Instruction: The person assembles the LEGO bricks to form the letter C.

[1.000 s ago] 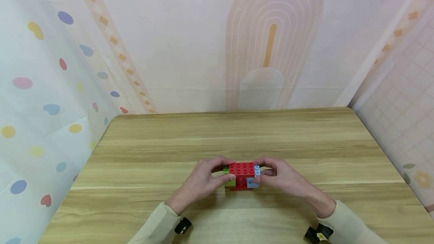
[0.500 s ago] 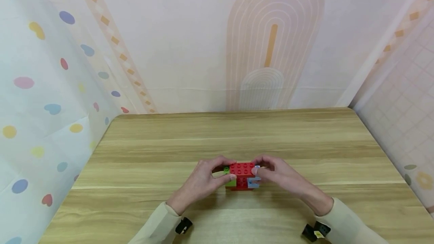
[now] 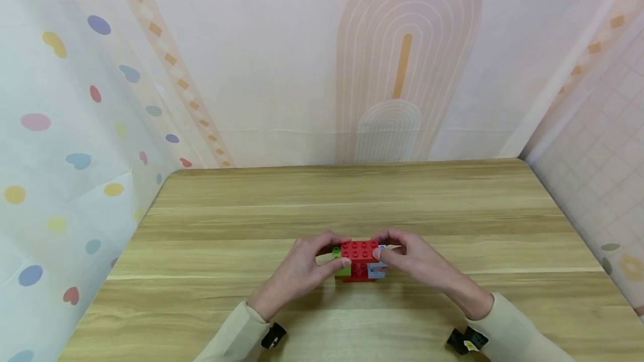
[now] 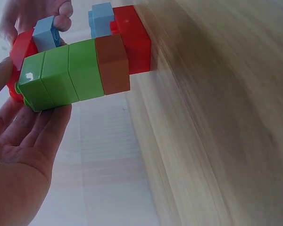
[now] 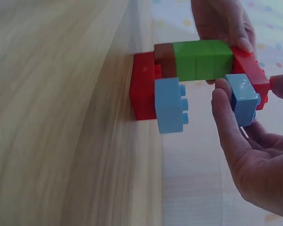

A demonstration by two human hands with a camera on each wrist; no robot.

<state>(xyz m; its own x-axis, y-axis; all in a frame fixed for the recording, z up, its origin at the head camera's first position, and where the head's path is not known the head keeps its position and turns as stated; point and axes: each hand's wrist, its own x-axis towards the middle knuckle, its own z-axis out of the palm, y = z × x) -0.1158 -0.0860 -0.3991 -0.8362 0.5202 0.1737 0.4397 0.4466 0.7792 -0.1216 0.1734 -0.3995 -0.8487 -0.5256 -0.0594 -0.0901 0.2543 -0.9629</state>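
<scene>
A structure of toy building bricks stands on the table. Its red base brick [image 5: 143, 85] carries a brown brick [image 4: 113, 63] with several stacked green bricks [image 4: 59, 75] on one end, and a light blue brick [image 5: 168, 104] on the other. Across the top lies another red brick [image 3: 359, 251], its right end over a second light blue brick [image 5: 244, 98]; a gap separates the two blue ones. My left hand [image 3: 297, 268] pinches the top red brick's left end beside the green stack. With my right hand [image 3: 420, 260] I grip the upper blue brick, thumb on the red one's right front corner.
The wooden table [image 3: 241, 205] spreads around the structure. A patterned cloth [image 3: 271, 71] hangs behind it and along both sides. Each sleeve [image 3: 233, 331] has a black device [image 3: 273, 336] near the wrist.
My right thumb has shifted up and left, from the light blue brick onto the top red brick's corner. My left hand and the structure stay almost in place.
</scene>
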